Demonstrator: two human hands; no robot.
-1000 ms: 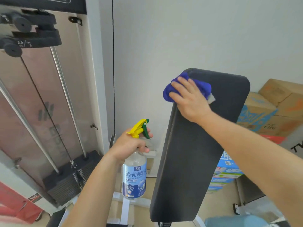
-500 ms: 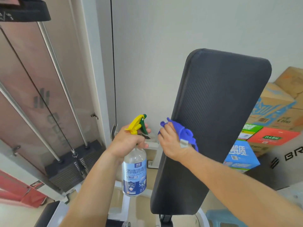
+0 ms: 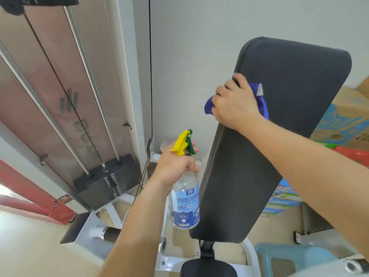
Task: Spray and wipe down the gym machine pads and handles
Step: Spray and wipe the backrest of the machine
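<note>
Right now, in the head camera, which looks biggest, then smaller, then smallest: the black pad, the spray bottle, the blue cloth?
1. black pad
2. spray bottle
3. blue cloth, though the right hand covers most of it, so its full size is unclear.

L hand (image 3: 175, 164) low, fist round spray bottle (image 3: 185, 202) neck, forearm angled up from below. R arm reaches in from right; R hand (image 3: 235, 102) higher, fingers curled, gripping blue cloth (image 3: 263, 105) under palm.
</note>
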